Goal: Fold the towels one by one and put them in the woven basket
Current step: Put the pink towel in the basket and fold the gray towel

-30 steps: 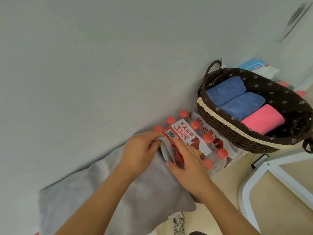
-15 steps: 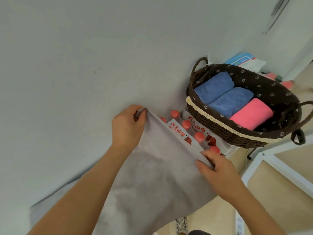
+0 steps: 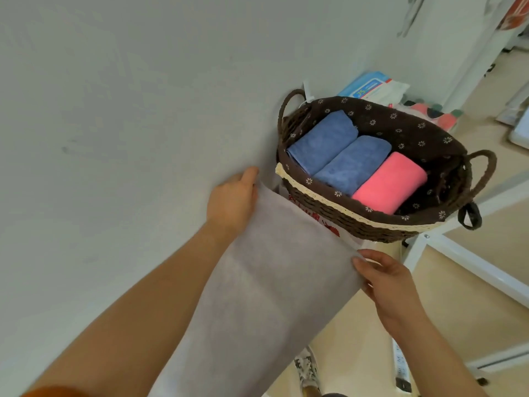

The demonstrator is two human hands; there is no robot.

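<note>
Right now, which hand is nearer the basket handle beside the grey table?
Left. The left hand holds a corner of the grey towel just below-left of that handle; the right hand holds the other corner in front of the woven basket, farther off.

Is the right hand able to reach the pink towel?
Probably yes: the woven basket is open, nothing covers the pink towel, though the right hand grips the grey towel.

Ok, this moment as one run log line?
grey towel stretched between hands | left hand grips corner | right hand grips corner | woven basket: two blue towels, pink towel
</note>
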